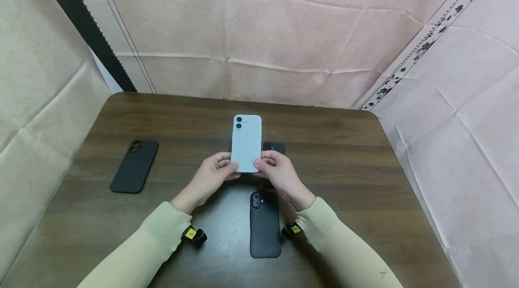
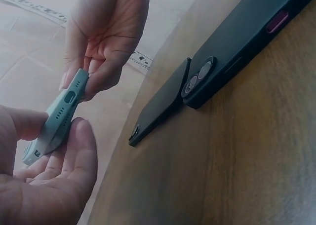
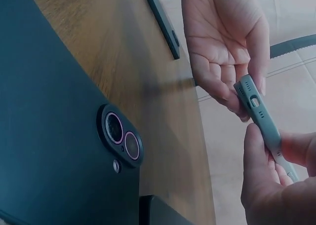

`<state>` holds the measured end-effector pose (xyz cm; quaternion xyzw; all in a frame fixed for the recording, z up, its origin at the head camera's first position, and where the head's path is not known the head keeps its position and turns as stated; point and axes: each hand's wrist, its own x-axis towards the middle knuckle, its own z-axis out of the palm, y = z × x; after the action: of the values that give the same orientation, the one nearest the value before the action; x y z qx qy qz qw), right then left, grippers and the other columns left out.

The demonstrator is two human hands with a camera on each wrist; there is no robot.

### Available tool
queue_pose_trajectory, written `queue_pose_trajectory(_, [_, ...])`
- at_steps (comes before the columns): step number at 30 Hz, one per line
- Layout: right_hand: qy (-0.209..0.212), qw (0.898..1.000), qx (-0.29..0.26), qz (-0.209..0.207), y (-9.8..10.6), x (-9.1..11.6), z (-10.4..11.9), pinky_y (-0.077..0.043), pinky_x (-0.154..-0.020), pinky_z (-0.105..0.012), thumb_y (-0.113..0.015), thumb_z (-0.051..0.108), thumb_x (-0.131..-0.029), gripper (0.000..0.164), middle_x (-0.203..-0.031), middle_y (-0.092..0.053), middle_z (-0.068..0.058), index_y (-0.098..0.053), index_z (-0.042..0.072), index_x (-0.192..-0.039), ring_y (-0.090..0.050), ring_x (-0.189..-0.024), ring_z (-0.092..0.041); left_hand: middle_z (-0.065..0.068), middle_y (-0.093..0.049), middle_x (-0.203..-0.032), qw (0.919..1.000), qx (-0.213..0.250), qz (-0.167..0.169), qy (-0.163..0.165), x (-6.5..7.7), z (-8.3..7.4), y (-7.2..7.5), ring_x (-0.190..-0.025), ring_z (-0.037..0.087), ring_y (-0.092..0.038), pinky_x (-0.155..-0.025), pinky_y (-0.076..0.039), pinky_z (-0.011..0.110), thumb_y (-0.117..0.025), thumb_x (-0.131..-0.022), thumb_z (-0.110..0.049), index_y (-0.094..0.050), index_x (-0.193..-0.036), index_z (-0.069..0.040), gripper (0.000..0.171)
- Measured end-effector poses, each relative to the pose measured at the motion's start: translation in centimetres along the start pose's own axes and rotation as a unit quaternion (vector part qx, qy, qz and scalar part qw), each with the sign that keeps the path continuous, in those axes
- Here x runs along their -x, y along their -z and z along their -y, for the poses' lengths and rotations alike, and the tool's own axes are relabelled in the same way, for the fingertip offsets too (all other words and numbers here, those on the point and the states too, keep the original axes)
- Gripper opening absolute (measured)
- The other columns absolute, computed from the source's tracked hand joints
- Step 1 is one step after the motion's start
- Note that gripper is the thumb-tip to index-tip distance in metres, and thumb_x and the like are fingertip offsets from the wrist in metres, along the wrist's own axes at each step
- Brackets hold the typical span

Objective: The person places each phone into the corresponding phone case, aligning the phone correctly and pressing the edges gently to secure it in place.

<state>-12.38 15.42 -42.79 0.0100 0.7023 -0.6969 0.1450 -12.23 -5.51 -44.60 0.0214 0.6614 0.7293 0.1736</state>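
Note:
Both hands hold a light blue phone case (image 1: 246,141) up over the table, its back with two dark camera circles facing the head camera. My left hand (image 1: 215,170) pinches the lower left corner between thumb and fingers. The lower right corner is in the pinch of my right hand (image 1: 280,173). In the right wrist view, a charging-port cutout and speaker holes show along the bottom edge of the light blue case (image 3: 261,111). I cannot tell whether a phone sits inside. A black case (image 1: 274,147) lies partly hidden behind the right hand.
Between the forearms lies a phone in a black case (image 1: 265,227), its lenses ringed in pink. Another black case (image 1: 134,166), with an open camera cutout, lies on the left of the wooden table (image 1: 332,162). Pale cloth (image 1: 284,31) hangs behind and on both sides.

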Motion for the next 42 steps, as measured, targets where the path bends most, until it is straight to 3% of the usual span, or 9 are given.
queue_pose_trajectory(5, [-0.002, 1.0, 0.002, 0.005, 0.11, 0.02, -0.04, -0.054, -0.083, -0.036, -0.066, 0.013, -0.093, 0.028, -0.103, -0.066, -0.018, -0.059, -0.002, -0.116, -0.067, -0.09, -0.025, 0.02, -0.064, -0.113, 1.0, 0.003, 0.009, 0.001, -0.01, 0.32, -0.03, -0.105, 0.042, -0.062, -0.084, -0.054, 0.037, -0.059, -0.097, -0.011, -0.053, -0.126, 0.003, 0.032])
queue_pose_trajectory(13, [-0.012, 1.0, 0.003, 0.006, 0.4, -0.26, -0.24, -0.055, -0.081, -0.037, -0.062, 0.019, -0.097, 0.028, -0.108, -0.068, -0.016, -0.061, 0.0, -0.117, -0.067, -0.091, -0.025, 0.018, -0.065, -0.111, 0.9997, -0.018, 0.005, -0.014, 0.12, 0.32, -0.12, -0.101, 0.037, -0.065, -0.083, -0.055, 0.036, -0.059, -0.097, -0.009, -0.056, -0.123, 0.002, 0.028])
queue_pose_trajectory(32, [-0.028, 0.999, -0.021, -0.002, 0.09, -0.18, 0.08, -0.056, -0.079, -0.036, -0.057, 0.011, -0.099, 0.023, -0.106, -0.068, -0.018, -0.06, -0.004, -0.116, -0.067, -0.088, -0.022, 0.018, -0.066, -0.107, 0.9995, -0.016, -0.001, -0.028, 0.25, -0.13, -0.39, -0.096, 0.038, -0.065, -0.082, -0.055, 0.038, -0.06, -0.096, -0.006, -0.057, -0.122, 0.002, 0.027])
queue_pose_trajectory(42, [-0.032, 0.999, -0.021, 0.002, 0.03, -0.29, -0.14, -0.056, -0.079, -0.036, -0.056, 0.012, -0.099, 0.021, -0.107, -0.067, -0.016, -0.059, -0.002, -0.115, -0.067, -0.089, -0.022, 0.018, -0.066, -0.112, 0.9998, -0.008, 0.016, -0.01, -0.07, 0.26, 0.12, -0.097, 0.035, -0.065, -0.083, -0.055, 0.039, -0.058, -0.098, -0.013, -0.056, -0.123, 0.002, 0.028])
